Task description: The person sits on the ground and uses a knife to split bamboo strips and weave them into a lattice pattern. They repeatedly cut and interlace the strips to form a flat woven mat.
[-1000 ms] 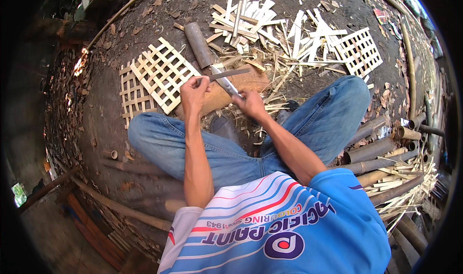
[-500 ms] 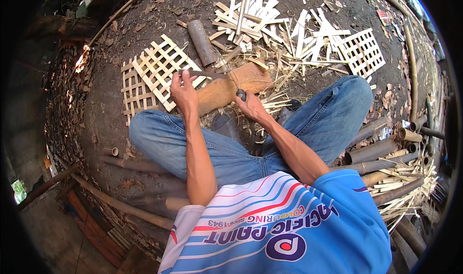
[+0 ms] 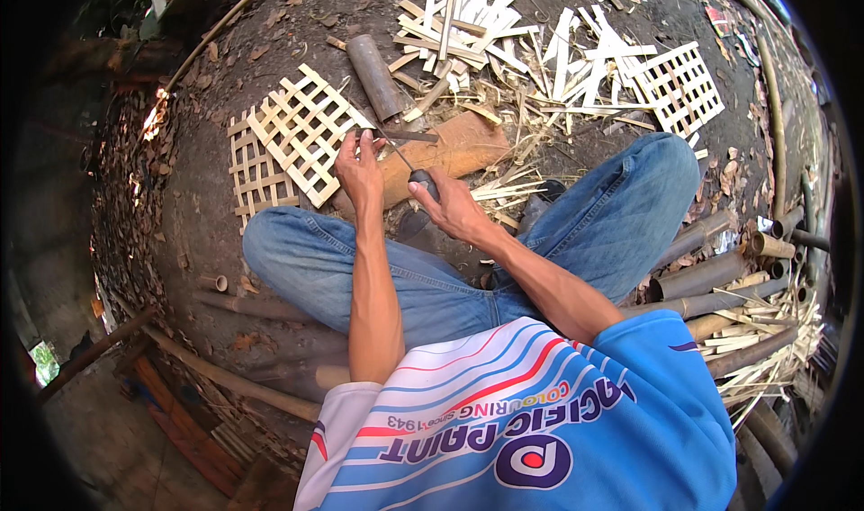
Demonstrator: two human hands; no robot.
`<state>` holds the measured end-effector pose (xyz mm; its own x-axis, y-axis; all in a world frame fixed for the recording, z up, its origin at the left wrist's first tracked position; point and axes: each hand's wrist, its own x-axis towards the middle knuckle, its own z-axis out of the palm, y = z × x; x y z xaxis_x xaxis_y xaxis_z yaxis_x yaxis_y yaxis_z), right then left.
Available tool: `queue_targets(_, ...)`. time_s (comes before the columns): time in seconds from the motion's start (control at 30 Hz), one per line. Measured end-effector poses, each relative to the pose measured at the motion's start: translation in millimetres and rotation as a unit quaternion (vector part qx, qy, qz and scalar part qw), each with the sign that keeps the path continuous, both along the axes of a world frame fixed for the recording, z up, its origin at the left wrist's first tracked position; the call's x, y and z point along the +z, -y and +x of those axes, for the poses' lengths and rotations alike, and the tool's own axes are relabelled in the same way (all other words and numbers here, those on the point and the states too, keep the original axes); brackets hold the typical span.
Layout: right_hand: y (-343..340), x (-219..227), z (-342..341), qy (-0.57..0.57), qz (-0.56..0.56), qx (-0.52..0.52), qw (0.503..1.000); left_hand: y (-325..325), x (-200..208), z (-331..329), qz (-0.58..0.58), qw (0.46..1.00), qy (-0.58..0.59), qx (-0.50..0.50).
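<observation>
Left hand (image 3: 362, 175) pinches dark strip (image 3: 415, 136) at one end; strip runs toward 3 o'clock over wooden block (image 3: 470, 146). Right hand (image 3: 457, 209) grasps knife (image 3: 423, 184) by its handle, blade toward 11. Strip probably light, springy, splintery — hold by end, clear of blade.

Large purple lettering (image 3: 517, 425) is running upside down across the person's blue-and-white shirt (image 3: 639, 403); a smaller line with digits (image 3: 486, 408) is running alongside; a purple emblem (image 3: 534, 461) is sitting nearby.
</observation>
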<state>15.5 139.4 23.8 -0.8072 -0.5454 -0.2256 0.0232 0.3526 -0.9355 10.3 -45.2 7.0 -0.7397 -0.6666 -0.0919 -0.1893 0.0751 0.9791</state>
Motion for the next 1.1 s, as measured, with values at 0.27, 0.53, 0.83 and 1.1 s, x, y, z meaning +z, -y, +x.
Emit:
queue_targets(0.27, -8.7, 13.7, -2.8, 0.061, 0.027, -0.023, 0.997, -4.4, 4.7, -1.7, 0.016, 1.000, -0.010, 0.004)
queue_targets(0.53, -9.4, 10.1, 6.7, 0.021, 0.015, -0.021, 0.999, -0.8, 2.1, 0.6, 0.050, 0.999, -0.001, 0.003)
queue_targets(0.83, -9.7, -2.0, 14.0, 0.019, 0.043, -0.059, 0.997, -7.3, 5.5, -0.3, 0.030, 0.999, -0.007, 0.034)
queue_targets(1.1, -16.8, -17.4, 16.0, 0.048, 0.067, -0.057, 0.995, 2.3, -0.1, 1.1, 0.051, 0.998, -0.004, 0.020)
